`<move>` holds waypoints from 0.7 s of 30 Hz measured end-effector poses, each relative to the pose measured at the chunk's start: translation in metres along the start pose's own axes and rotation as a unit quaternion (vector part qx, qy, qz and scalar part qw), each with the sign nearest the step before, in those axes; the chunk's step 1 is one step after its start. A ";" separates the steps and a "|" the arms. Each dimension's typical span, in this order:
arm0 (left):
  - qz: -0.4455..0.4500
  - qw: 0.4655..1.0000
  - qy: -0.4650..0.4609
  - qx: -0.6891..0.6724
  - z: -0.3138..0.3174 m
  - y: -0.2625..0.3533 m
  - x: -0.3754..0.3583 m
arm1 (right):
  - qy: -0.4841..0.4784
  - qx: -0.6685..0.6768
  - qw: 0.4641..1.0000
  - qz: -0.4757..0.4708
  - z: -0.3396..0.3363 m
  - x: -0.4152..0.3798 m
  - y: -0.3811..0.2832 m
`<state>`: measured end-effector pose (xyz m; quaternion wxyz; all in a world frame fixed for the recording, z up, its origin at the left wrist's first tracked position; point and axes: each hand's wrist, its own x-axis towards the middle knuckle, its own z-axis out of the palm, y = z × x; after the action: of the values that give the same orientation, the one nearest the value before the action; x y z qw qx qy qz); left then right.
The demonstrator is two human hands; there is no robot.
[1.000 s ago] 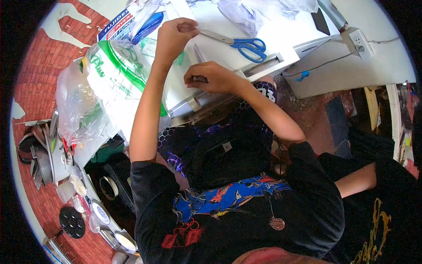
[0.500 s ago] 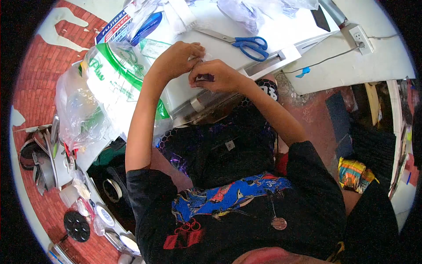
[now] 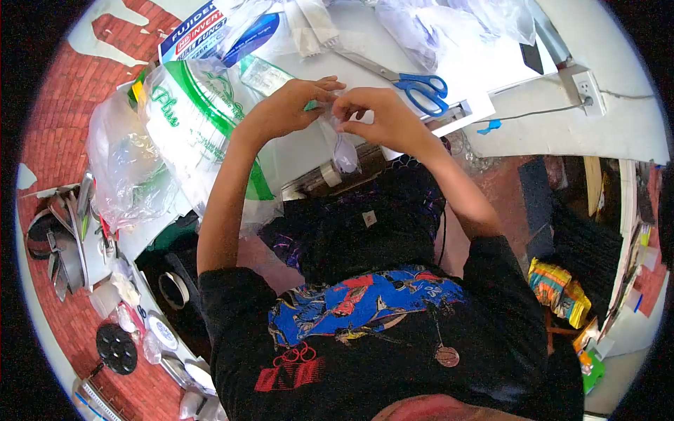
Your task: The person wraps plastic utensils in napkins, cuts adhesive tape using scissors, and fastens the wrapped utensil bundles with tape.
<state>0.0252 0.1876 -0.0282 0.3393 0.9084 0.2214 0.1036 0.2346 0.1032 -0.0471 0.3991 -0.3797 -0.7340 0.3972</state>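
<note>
A small clear plastic bag with something whitish inside hangs between my hands, near the white surface's front edge. My left hand is at the bag's upper left, with its fingers bent toward the top of it. On the other side, my right hand has its thumb and forefinger curled at the bag's upper part. Blue-handled scissors lie just beyond my right hand, with the blades pointing left. A large white and green plastic bag lies left of my left wrist.
A blue and white box and clear plastic bags lie at the back. A dark phone-like object rests at the back right, near a wall outlet. Tools and containers stand at the lower left.
My right hand has moved right and its fingers have opened out somewhat. The small bag now hangs visibly between my hands. The view has shifted slightly.
</note>
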 end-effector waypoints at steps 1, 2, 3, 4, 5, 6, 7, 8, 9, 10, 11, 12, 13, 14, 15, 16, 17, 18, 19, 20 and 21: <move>0.012 1.000 -0.014 -0.012 0.000 -0.004 0.000 | -0.003 0.002 1.000 0.000 0.003 0.001 -0.001; 0.008 1.000 -0.013 -0.013 0.001 -0.007 -0.002 | 0.007 -0.004 1.000 -0.002 0.005 0.002 -0.002; 0.005 0.999 -0.005 -0.045 0.002 -0.009 -0.003 | 0.017 -0.010 1.000 -0.005 0.006 0.004 -0.002; 0.002 0.997 0.003 -0.078 0.003 -0.012 -0.004 | 0.013 -0.008 1.000 -0.004 0.008 0.004 -0.002; -0.002 0.997 0.005 -0.080 0.004 -0.014 -0.006 | 0.024 -0.018 1.000 0.005 0.009 0.006 -0.003; 0.005 0.996 0.009 -0.088 0.003 -0.014 -0.006 | 0.036 -0.028 0.999 0.014 0.011 0.007 -0.003; 0.012 0.995 0.014 -0.097 0.003 -0.012 -0.006 | 0.032 -0.025 0.999 0.015 0.011 0.008 -0.004; 0.009 0.995 0.016 -0.099 0.003 -0.011 -0.007 | 0.035 -0.035 0.999 0.019 0.010 0.008 -0.005; 0.006 0.996 0.012 -0.085 0.001 -0.007 -0.005 | 0.038 -0.047 0.998 0.023 0.009 0.009 -0.004; 0.003 0.997 0.009 -0.072 0.001 -0.005 -0.005 | 0.037 -0.047 0.998 0.023 0.009 0.010 -0.002; 0.003 0.997 0.009 -0.072 0.001 -0.005 -0.006 | 0.032 -0.069 0.997 0.024 0.010 0.012 0.001; -0.004 0.997 0.016 -0.078 0.002 -0.006 -0.006 | 0.027 -0.091 0.995 0.026 0.009 0.014 0.003; -0.011 0.996 0.022 -0.085 0.003 -0.007 -0.007 | 0.027 -0.092 0.995 0.026 0.009 0.016 0.004; -0.011 0.996 0.022 -0.085 0.005 -0.010 -0.007 | 0.021 -0.104 0.994 0.017 0.008 0.018 0.004; -0.016 0.997 0.026 -0.074 0.006 -0.014 -0.008 | 0.015 -0.117 0.993 0.009 0.008 0.019 0.003; -0.021 0.997 0.030 -0.064 0.007 -0.017 -0.008 | 0.015 -0.117 0.993 0.008 0.007 0.020 0.002; -0.021 0.997 0.031 -0.063 0.009 -0.021 -0.009 | 0.010 -0.102 0.994 0.030 0.007 0.020 0.001; -0.024 0.996 0.030 -0.075 0.008 -0.019 -0.009 | 0.004 -0.086 0.995 0.052 0.006 0.020 0.000; -0.026 0.995 0.030 -0.086 0.007 -0.017 -0.009 | 0.003 -0.087 0.995 0.051 0.005 0.020 0.000; -0.025 0.995 0.031 -0.086 0.007 -0.016 -0.009 | -0.022 -0.027 0.997 0.071 0.003 0.020 0.000; -0.033 0.996 0.019 -0.083 0.003 -0.008 -0.006 | -0.047 0.032 0.994 0.090 0.001 0.020 -0.001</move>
<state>0.0181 0.1880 -0.0359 0.4126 0.8671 0.2484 0.1273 0.2262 0.1199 -0.0409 0.3385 -0.4120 -0.7016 0.4726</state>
